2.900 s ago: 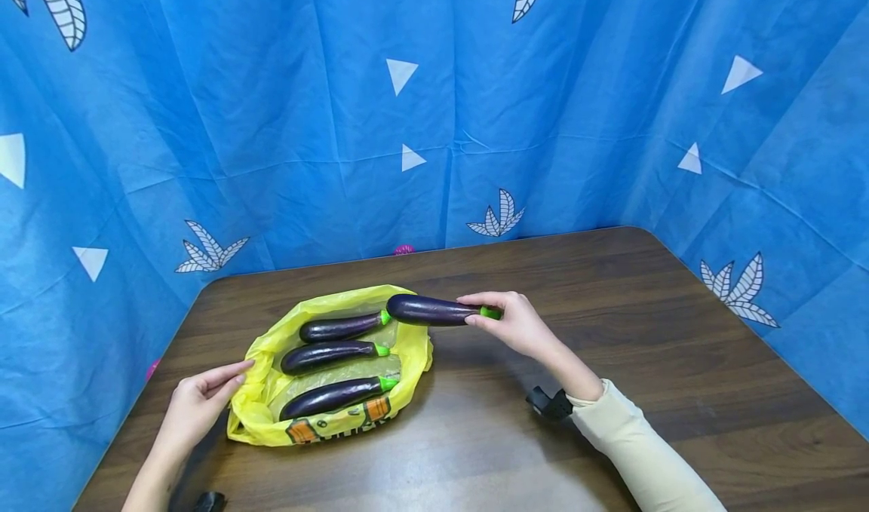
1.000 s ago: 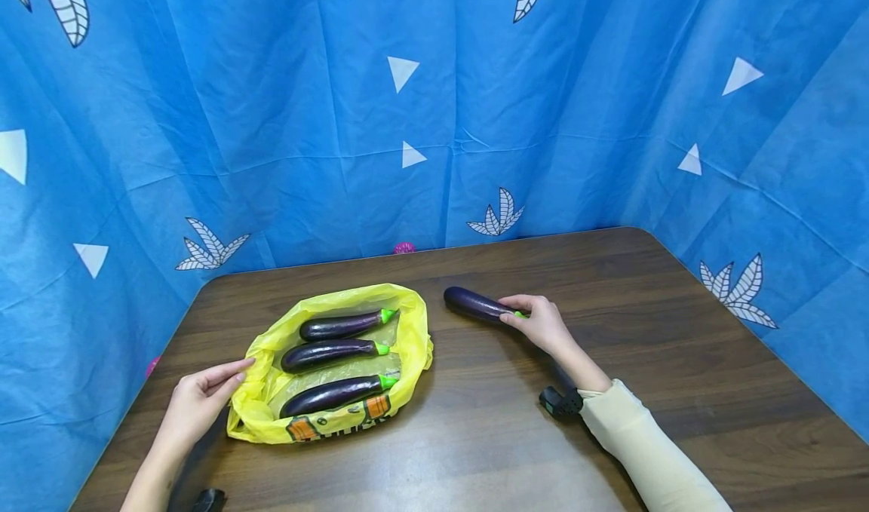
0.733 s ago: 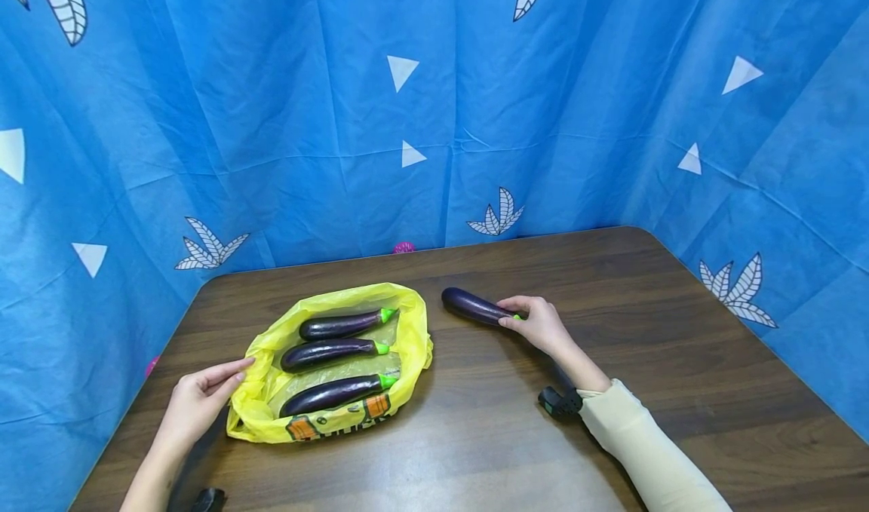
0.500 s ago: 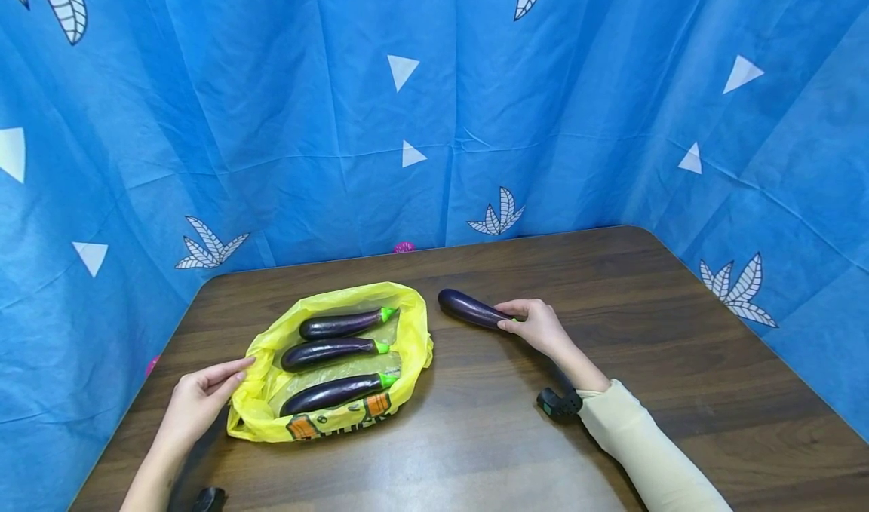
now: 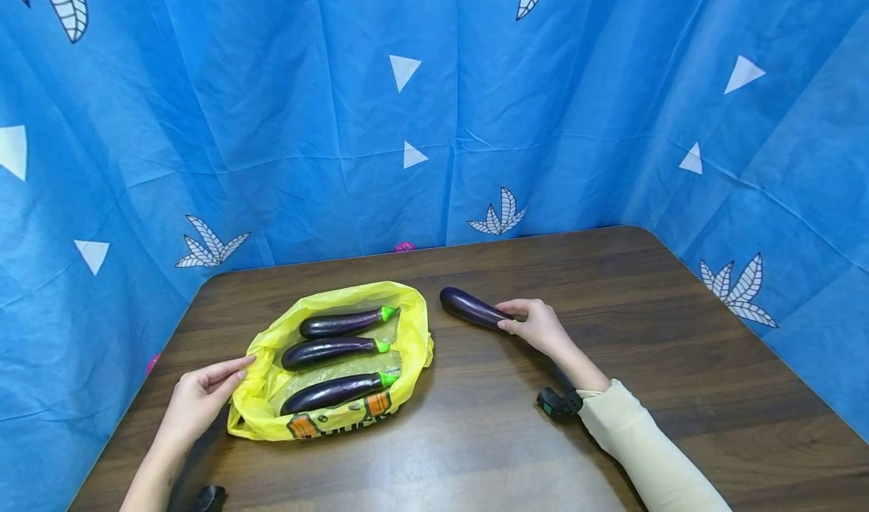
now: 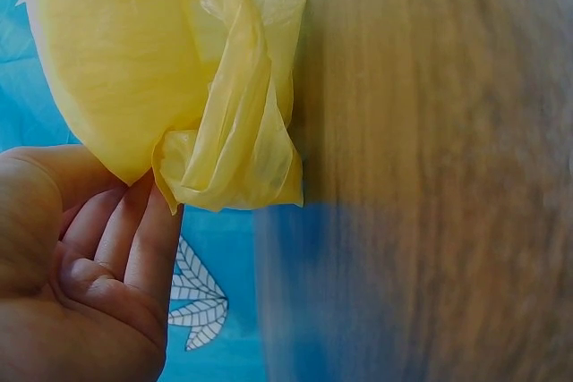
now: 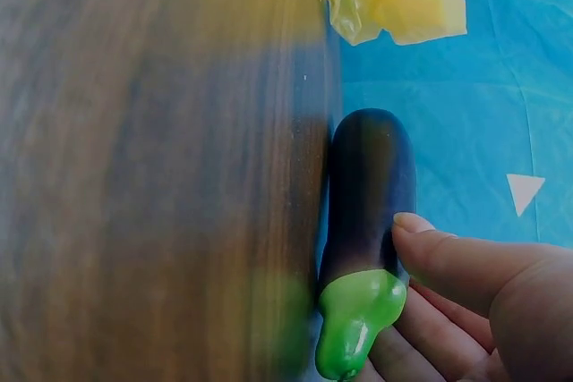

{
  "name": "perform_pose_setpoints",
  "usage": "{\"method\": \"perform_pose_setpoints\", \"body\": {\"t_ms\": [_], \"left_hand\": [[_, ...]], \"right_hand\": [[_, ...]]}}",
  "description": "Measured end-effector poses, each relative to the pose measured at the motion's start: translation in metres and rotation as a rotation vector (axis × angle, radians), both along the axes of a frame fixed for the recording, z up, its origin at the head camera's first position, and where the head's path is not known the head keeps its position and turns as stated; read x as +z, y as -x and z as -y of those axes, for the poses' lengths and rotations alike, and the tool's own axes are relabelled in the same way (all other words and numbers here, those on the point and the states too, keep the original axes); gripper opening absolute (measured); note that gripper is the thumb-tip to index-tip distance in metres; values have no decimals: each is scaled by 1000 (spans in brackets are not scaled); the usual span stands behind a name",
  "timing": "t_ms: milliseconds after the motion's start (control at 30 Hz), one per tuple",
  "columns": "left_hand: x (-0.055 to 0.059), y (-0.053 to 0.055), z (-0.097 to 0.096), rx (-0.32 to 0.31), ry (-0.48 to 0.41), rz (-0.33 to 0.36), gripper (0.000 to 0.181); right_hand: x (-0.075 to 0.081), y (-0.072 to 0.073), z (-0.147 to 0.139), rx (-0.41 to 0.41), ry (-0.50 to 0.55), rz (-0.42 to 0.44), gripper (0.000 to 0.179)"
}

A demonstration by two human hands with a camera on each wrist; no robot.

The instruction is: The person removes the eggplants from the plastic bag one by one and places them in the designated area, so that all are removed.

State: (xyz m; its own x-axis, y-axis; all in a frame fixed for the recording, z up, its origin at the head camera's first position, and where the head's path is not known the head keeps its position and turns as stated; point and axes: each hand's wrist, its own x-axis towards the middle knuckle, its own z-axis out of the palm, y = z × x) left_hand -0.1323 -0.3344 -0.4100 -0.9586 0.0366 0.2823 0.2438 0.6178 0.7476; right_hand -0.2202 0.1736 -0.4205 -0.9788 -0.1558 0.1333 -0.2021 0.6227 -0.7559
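My left hand (image 5: 197, 406) pinches the left edge of a yellow plastic bag (image 5: 261, 346), whose mouth is spread wide. Inside the bag lie three dark purple eggplants: a far one (image 5: 339, 324), a middle one (image 5: 326, 352) and a near one (image 5: 333, 393). Their green stems point right. To the right of the bag, another eggplant (image 5: 471, 308) lies on the table, and my right hand (image 5: 538, 326) grips it by its stem end. In the right wrist view, the thumb presses one side of this eggplant (image 7: 369, 190) just above its green cap, fingers on the other side.
The brown wooden table (image 5: 679, 391) extends right and toward me. A blue patterned curtain (image 5: 570, 105) hangs behind it and along both sides. Dark wrist cameras sit under the right wrist (image 5: 560, 403) and near the left forearm.
My right hand has carried the eggplant from over the bag's right rim, rightward and down to the table. In the last half second it barely moves. The left hand stays on the bag.
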Motion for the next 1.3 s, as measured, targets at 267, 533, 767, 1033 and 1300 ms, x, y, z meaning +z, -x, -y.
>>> {"method": "perform_pose_setpoints", "body": {"t_ms": [267,533,767,1033,1300], "left_hand": [[1,0,-1,-7,-4,-11,28],[0,1,1,-2,-3,-19,27],[-1,1,1,-5,-7,-17,28],[-2,3,1,-1,8,-28,26],[-1,4,3,14,20,6,28]], "right_hand": [[0,1,1,-20,47,-10,26],[0,2,1,-27,71,-64,25],[5,0,1,-37,78,-111,26],[20,-5,6,-29,125,-149,23],[40,-15,30,55,186,-156,20]]}}
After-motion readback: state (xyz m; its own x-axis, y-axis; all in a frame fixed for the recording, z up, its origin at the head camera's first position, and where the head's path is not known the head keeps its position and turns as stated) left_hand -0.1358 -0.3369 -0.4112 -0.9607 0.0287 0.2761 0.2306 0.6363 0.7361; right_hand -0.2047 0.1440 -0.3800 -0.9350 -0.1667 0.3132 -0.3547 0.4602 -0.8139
